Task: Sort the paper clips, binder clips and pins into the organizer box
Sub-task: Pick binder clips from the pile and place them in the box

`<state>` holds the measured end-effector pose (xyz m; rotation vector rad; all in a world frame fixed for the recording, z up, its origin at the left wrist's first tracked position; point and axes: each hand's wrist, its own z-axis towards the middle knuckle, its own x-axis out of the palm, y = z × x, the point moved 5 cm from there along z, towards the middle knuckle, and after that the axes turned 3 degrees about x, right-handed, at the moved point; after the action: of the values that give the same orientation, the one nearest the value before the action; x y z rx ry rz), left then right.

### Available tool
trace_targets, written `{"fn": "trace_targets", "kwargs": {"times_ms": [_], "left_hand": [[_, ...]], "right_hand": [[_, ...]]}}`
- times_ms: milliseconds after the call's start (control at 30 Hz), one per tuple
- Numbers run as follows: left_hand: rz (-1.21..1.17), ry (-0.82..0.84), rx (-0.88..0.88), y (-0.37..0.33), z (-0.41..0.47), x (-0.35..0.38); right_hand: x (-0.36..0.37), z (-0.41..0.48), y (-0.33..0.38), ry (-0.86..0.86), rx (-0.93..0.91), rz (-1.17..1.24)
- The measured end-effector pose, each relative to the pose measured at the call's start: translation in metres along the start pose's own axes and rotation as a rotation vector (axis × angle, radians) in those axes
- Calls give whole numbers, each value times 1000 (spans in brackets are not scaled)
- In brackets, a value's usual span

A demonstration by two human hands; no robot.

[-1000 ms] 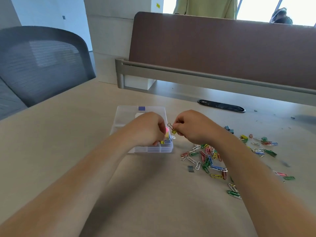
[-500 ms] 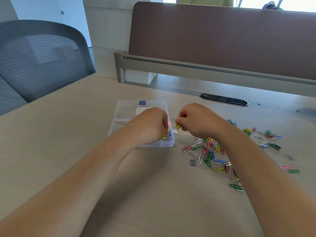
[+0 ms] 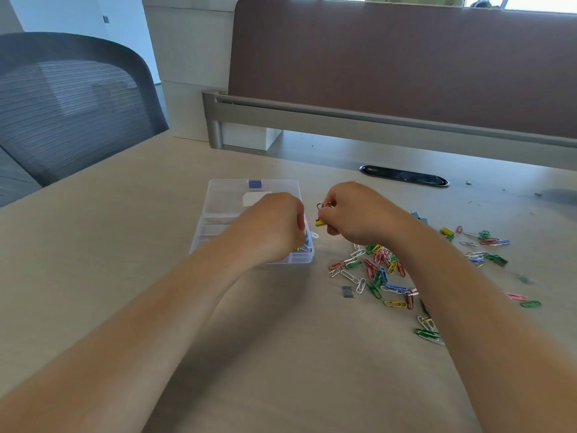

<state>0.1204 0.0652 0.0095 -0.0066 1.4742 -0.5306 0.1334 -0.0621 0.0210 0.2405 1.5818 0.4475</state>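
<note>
The bare table (image 3: 281,354) lies nearest, running out under both forearms. To their right is a loose heap of coloured paper clips (image 3: 379,271), with more strewn further right, all on the table and none of them in the box. Beyond the heap the right hand (image 3: 359,214) hovers just beside the box's right wall. Its thumb and forefinger are pinched on a small yellow binder clip (image 3: 320,222), whose wire loops stand up above the fingers. The left hand (image 3: 274,228) is curled over the near right corner of the clear box (image 3: 218,195). Its fingertips are turned away, so I cannot tell whether they grip anything. A few clips show in that corner compartment under the hand. The binder clip should be light, stiff and springy, and its painted body is smooth, so it may skid between fingertips. I judge the surest hold is across the flat sides of the body, or by the wire loops without squeezing them together, which would open the mouth. The paper clips look lighter and tangle easily, so they are best pinched singly by one end. Further back are a dark cable slot (image 3: 402,176) and a brown desk screen (image 3: 406,57), with a grey mesh chair (image 3: 71,98) to the left.
</note>
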Motion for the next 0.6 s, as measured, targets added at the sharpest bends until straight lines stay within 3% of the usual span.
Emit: {"fn": "trace_targets", "kwargs": {"times_ms": [433,600], "left_hand": [[35,3,45,-2,-4,1],[10,101,-3,7,-3,5]], "right_hand": [[-5,-4,2,-30,-1,22],[-5,-5,3,-22,39,53]]}}
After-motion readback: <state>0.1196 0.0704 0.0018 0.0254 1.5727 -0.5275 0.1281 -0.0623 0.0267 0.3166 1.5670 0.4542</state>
